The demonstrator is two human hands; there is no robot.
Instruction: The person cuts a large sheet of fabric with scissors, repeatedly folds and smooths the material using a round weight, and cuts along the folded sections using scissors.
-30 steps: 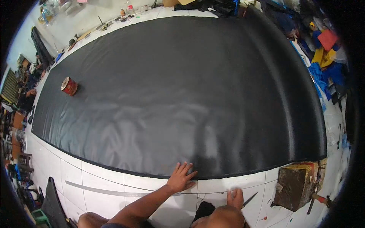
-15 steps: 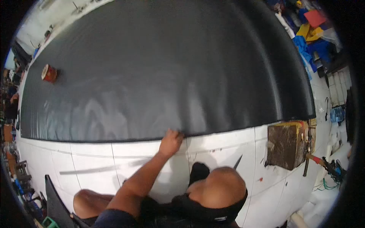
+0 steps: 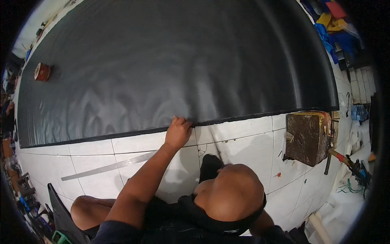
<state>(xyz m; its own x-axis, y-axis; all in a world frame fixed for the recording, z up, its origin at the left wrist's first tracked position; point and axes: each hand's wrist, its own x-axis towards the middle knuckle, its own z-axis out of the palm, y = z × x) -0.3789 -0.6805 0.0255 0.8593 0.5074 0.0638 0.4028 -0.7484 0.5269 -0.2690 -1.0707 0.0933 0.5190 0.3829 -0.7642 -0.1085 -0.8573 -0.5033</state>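
A large black sheet, smooth like vinyl or synthetic leather, covers much of the white tiled floor. At its near edge is my left hand, closed with fingers gripping that border. My right forearm shows at lower right, but the hand itself is hidden behind my bent knee. Beside my foot, a thin dark streak crosses the tiles; I cannot make out whether it is a blade or a shadow. A long metal ruler lies on the floor left of my forearm.
A round reddish-brown block rests on the sheet's left part. A worn brown block stands by its near right corner, with a red-marked handle beyond it. Blue and yellow material is piled at upper right.
The view has shifted, so the sheet's near edge sits higher. My left hand stays at that edge. The pointed dark blade right of my knee is out of sight, and my right forearm has appeared.
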